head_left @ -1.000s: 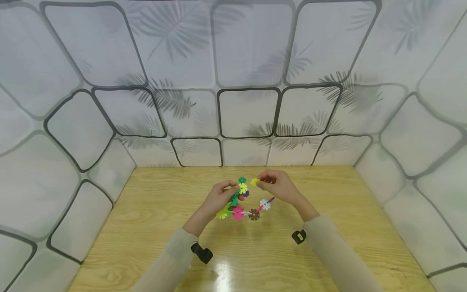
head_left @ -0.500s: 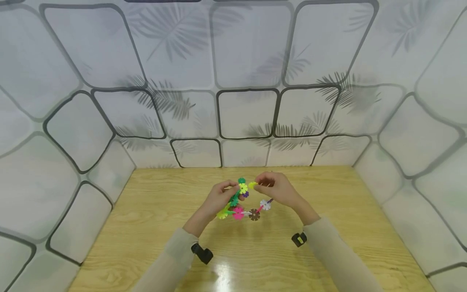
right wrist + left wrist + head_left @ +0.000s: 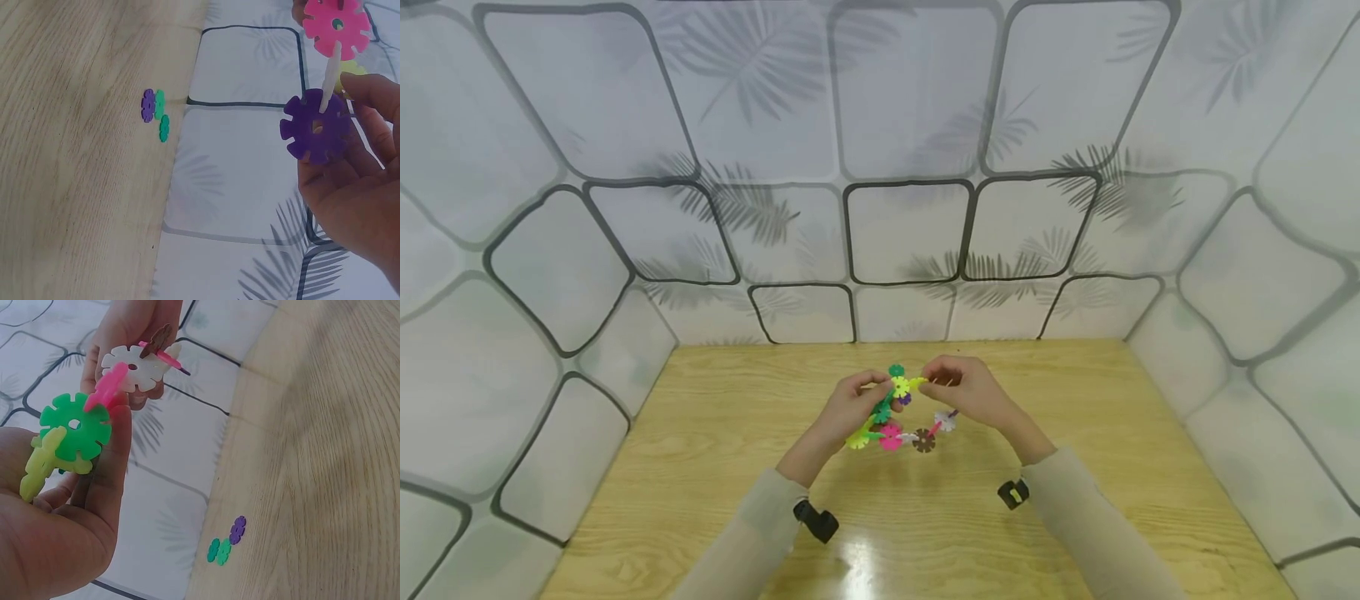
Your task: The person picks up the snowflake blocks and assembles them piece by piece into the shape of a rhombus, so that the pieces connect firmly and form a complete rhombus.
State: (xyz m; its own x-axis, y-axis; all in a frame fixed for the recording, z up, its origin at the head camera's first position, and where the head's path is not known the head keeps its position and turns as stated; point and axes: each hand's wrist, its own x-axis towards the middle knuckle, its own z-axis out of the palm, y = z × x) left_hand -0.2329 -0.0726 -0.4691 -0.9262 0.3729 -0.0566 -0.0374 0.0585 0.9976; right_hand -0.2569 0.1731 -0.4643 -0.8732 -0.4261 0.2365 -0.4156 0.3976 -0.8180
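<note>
A chain of notched plastic discs runs between my hands, with a pink disc, a brown disc and a white disc along its lower curve. My left hand pinches the chain near a yellow disc. Between thumb and fingers, my right hand holds another yellow disc against that one; whether their notches interlock I cannot tell. In the right wrist view a purple disc hangs at the chain's end, before the right fingers. The left wrist view shows a green disc beside the left palm.
Loose discs lie on the wooden table beyond the hands: a purple disc, a light green disc and a darker green disc. A patterned pale wall stands behind the table's back edge.
My right hand has moved slightly left and down, bringing its yellow disc from apart to touching the chain's yellow disc. The left hand has stayed almost still.
</note>
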